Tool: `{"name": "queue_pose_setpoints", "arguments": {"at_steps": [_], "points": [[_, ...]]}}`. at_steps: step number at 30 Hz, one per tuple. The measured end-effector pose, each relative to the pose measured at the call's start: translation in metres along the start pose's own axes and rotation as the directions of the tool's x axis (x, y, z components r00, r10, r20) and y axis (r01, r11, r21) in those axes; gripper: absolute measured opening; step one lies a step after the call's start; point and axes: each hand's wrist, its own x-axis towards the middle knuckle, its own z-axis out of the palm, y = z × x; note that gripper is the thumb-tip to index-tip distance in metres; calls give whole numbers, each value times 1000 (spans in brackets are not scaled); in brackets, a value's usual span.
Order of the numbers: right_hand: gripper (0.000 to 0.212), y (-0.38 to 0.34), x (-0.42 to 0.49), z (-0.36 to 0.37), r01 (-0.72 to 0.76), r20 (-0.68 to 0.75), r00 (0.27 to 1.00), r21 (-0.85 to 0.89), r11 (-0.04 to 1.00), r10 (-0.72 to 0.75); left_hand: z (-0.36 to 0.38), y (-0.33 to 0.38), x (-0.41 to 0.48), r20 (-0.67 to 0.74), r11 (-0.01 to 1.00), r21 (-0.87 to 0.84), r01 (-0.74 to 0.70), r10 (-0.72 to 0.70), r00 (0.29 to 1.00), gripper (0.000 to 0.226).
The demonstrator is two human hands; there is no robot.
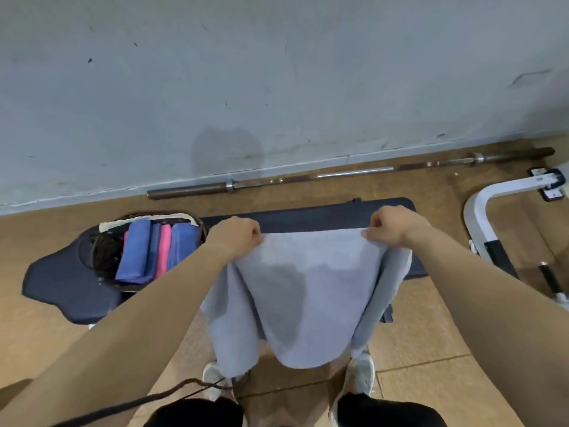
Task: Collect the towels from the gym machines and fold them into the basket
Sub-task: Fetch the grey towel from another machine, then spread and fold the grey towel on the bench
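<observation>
Over black bench [308, 217], hands [235, 238] [395, 226] pinch grey towel [308, 291]

Open desk [308, 217] surface lies beyond the towel [308, 288]; the basket [100, 257] crowds its left end, a white frame [480, 208] stands right.

No legible text — anywhere.

One head-worn wide-angle camera looks down, close over the bench [308, 217], facing the wall [277, 72]
</observation>
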Motion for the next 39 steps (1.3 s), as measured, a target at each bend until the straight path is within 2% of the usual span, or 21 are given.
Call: {"name": "queue_pose_setpoints", "arguments": {"at_steps": [2, 5, 10, 12, 15, 18, 21, 23, 27, 30, 33, 35, 39], "points": [[36, 2, 52, 21, 4, -56, 998, -65, 998, -7, 33, -9, 44, -95, 998, 47, 34, -29, 995, 22], [35, 6, 125, 52, -31, -184, 983, -117, 993, 9, 76, -25, 105, -208, 998, 29, 53, -46, 977, 23], [22, 14, 212, 82, -64, -352, 936, -149, 987, 8, 113, -39, 172, -470, 998, 69, -9, 40, 882, 24], [19, 15, 231, 88, -105, -421, 907, -183, 978, 19, 119, -41, 191, -487, 998, 69, -5, 38, 873, 25], [26, 15, 248, 98, -178, -477, 876, -191, 965, 67, 124, -41, 208, -481, 994, 107, 16, 38, 876, 27], [30, 11, 250, 115, -242, -583, 808, -203, 949, 81, 130, -41, 212, -519, 998, 58, 2, 28, 854, 31], [37, -4, 229, 143, -169, -644, 764, -133, 977, 45, 143, -43, 189, -571, 998, -32, -54, 26, 820, 36], [39, -24, 208, 168, -58, -646, 762, -126, 990, -38, 159, -47, 159, -585, 990, -107, -94, 14, 811, 39], [48, -73, 165, 217, 166, -559, 805, -109, 980, -198, 201, -55, 101, -541, 959, -264, -102, -60, 839, 47], [54, -100, 143, 249, 262, -526, 799, -133, 956, -292, 231, -55, 75, -499, 936, -339, -93, -96, 861, 52], [63, -109, 132, 279, 294, -454, 836, -105, 950, -309, 251, -50, 56, -450, 917, -394, -67, -129, 883, 58], [66, -104, 130, 299, 275, -405, 864, -121, 954, -300, 259, -55, 52, -417, 948, -319, -18, -123, 900, 65], [66, -90, 128, 312, 245, -405, 871, -128, 961, -276, 266, -88, 48, -400, 1000, -16, 20, -25, 916, 73]]}}
